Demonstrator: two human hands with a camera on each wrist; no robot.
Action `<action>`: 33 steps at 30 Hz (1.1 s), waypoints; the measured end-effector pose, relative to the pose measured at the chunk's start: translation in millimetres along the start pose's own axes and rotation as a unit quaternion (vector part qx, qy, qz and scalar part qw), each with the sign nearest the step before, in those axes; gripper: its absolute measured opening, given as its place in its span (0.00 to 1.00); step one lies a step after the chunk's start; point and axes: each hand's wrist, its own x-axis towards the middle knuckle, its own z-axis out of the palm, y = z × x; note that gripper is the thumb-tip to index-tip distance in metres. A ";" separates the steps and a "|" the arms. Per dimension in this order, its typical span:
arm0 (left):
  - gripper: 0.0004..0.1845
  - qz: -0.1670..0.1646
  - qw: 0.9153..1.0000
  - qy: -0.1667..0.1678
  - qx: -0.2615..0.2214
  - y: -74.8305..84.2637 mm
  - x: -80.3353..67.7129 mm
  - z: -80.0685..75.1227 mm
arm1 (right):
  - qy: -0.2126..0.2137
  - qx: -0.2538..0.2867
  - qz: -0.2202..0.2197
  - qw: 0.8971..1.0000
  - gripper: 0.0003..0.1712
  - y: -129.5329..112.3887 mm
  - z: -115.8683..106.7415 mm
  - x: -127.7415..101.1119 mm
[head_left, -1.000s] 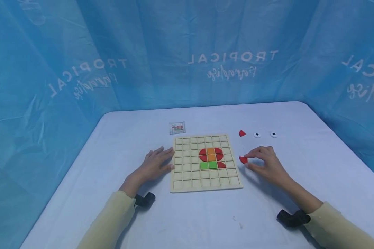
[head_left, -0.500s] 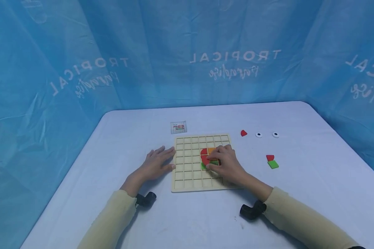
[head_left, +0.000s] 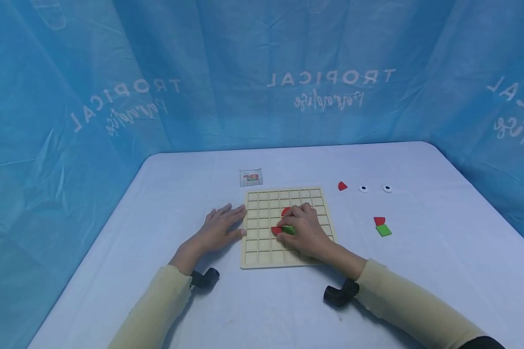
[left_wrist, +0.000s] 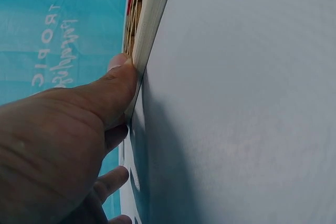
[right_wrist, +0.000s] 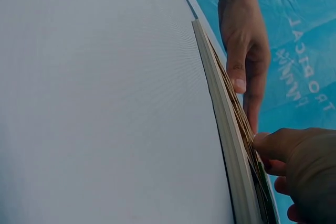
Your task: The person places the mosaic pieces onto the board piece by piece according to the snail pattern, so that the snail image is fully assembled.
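Note:
A pale wooden grid board (head_left: 262,254) lies on the white-covered table. My right hand (head_left: 307,232) is over its middle, with thumb and fingertips pinching a red quarter-circle tile (head_left: 276,231) low over a square just left of a green tile (head_left: 289,230). Another red tile (head_left: 286,212) shows above the fingers; the other tiles there are hidden beneath the hand. At the board's left edge my left hand (head_left: 218,230) has its fingers spread, and in the left wrist view its thumb (left_wrist: 118,77) touches the board's side.
Behind the board lies a small picture card (head_left: 250,177). To the right are a red tile (head_left: 342,186), two eye discs (head_left: 363,189), and another red tile (head_left: 379,221) touching a green square (head_left: 383,230). A blue printed curtain (head_left: 227,116) surrounds the table.
My right hand has carried the red tile from the table at the right leftward onto the board, uncovering the red and green tiles on the right. My left hand stays in place.

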 end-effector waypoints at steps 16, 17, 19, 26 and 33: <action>0.34 -0.008 1.000 -0.007 -0.004 1.7 0.9 -1.0 | 0.018 -0.020 -0.010 1.000 0.15 2.2 1.6 -0.5; 0.34 -0.009 1.000 -0.007 -0.004 1.8 0.8 -0.9 | 0.020 -0.018 -0.010 1.000 0.15 1.7 0.3 -0.7; 0.34 -0.009 1.000 -0.008 -0.003 2.0 1.1 -0.7 | 0.023 -0.010 -0.006 1.000 0.15 0.8 -4.1 -1.8; 0.34 -0.012 1.000 -0.011 0.001 2.8 1.5 0.3 | 0.046 0.020 0.041 0.998 0.17 14.9 -34.0 -18.2; 0.34 0.000 1.000 -0.006 -0.005 1.5 0.1 -1.0 | 0.046 -0.001 0.137 0.990 0.19 54.3 -65.6 -51.9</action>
